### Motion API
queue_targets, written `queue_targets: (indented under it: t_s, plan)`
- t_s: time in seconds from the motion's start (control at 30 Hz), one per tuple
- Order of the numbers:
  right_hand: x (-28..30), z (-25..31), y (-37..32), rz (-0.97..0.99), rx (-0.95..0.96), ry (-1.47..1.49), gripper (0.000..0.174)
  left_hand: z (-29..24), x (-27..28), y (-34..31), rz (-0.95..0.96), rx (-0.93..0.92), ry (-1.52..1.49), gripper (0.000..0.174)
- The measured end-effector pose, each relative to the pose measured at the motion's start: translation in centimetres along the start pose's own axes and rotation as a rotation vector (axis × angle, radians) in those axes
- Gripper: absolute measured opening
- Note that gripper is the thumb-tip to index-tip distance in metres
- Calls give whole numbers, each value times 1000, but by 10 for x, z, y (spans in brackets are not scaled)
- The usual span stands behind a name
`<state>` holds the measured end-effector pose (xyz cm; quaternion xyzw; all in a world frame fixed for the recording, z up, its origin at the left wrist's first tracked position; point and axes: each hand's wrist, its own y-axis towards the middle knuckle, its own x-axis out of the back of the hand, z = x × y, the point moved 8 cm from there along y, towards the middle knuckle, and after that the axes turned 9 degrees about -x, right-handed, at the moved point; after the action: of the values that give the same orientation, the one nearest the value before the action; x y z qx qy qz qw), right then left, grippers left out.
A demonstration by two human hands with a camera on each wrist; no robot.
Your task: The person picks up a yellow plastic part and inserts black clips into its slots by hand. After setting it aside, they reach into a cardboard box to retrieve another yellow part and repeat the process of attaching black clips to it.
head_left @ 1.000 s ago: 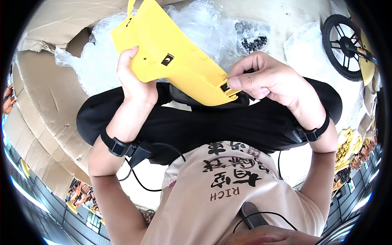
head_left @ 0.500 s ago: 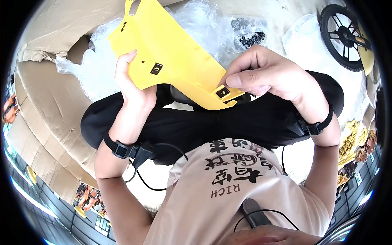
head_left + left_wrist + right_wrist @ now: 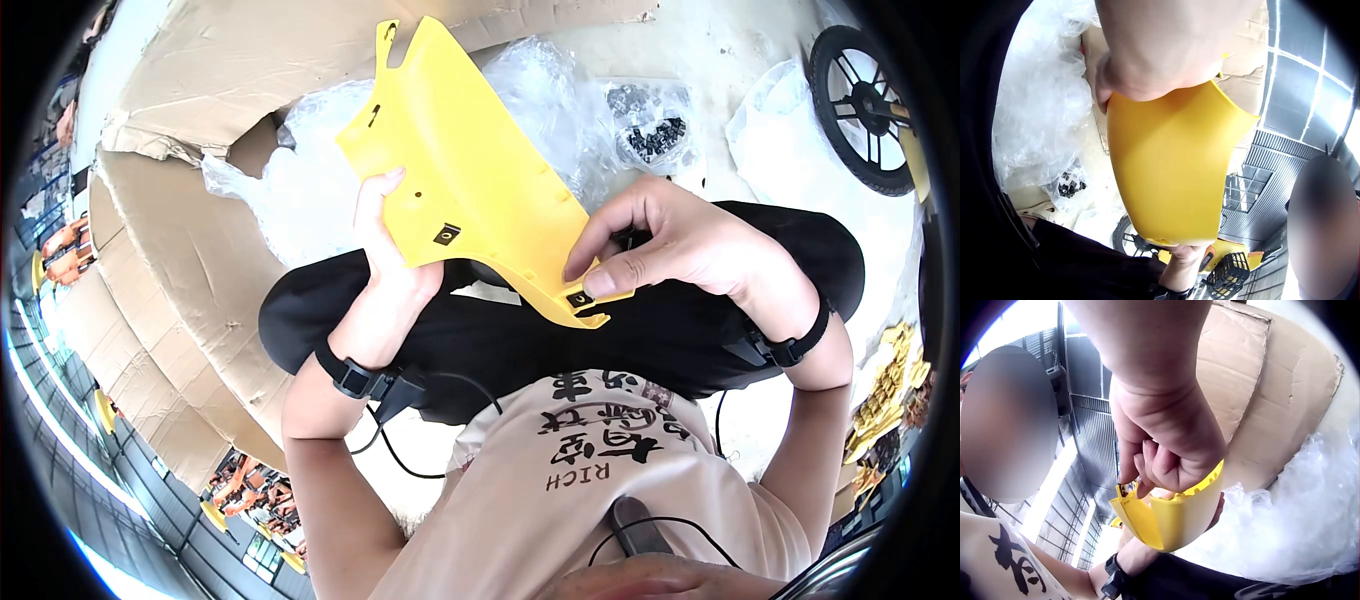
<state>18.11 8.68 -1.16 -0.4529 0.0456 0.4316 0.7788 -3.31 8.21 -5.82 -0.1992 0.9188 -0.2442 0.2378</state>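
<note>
A curved yellow plastic panel [image 3: 480,150] is tilted above the person's lap in the head view. My left hand [image 3: 398,265] grips its left edge, thumb on the near face and the other fingers hidden behind. One black clip [image 3: 447,234] sits on that edge by the left hand. At the lower right end, my right hand [image 3: 690,245] pinches a second small black clip [image 3: 578,299] at the panel's rim, thumb lying over part of it. The right wrist view shows the right fingertips at the slotted yellow end [image 3: 1138,515], the remaining fingers curled in.
Crumpled clear plastic wrap [image 3: 545,90] lies beyond the panel, with a bag of small black parts [image 3: 650,135] beside it. Flattened cardboard [image 3: 190,280] covers the left side. A black spoked wheel [image 3: 868,110] stands at the far right. Another person [image 3: 1322,225] appears in the left wrist view.
In the head view, panel and hands sit lower and further right, along with the whole scene. The right thumb has shifted from beside the end clip onto it. The left grip stays the same.
</note>
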Motion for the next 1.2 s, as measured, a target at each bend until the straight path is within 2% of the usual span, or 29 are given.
queue_targets:
  t_s: [0.07,0.1,0.17,0.3,0.37,0.47,0.67,0.77,0.83,0.9,0.97,1.03,1.1,1.2]
  plan:
    - [9,15,-10,-132,24,-13,27,4,-2,0,24,45,-42,50]
    - [12,18,-11,-38,119,192,28,2,-5,-1,35,34,-38,50]
    - [37,25,-13,-159,230,366,32,2,-11,-5,52,65,-57,52]
    - [71,35,-26,-304,366,491,41,2,-11,-15,33,62,-46,52]
    - [79,34,-25,-327,426,433,41,6,-4,-20,84,120,-50,48]
    - [74,33,-25,-329,397,365,40,-8,-8,-33,34,35,-18,47]
    - [79,30,-22,-334,355,501,35,-51,0,-61,61,-45,-17,45]
    - [74,33,-22,-348,340,484,36,-97,25,-76,10,-168,-226,41]
    - [76,26,-18,-372,332,501,36,-142,52,-88,-94,-359,-280,39]
    - [81,21,-15,-370,342,494,36,-185,83,-100,-185,-604,-368,36]
    - [79,21,-13,-420,333,487,36,-246,116,-123,-211,-906,-228,36]
    - [88,16,-8,-373,347,450,37,-302,145,-148,-239,-1189,-58,42]
    - [90,13,-8,-374,348,463,37,-343,203,-170,-417,-1295,-15,46]
    - [95,9,-5,-392,344,407,37,-367,307,-187,-721,-1246,-29,47]
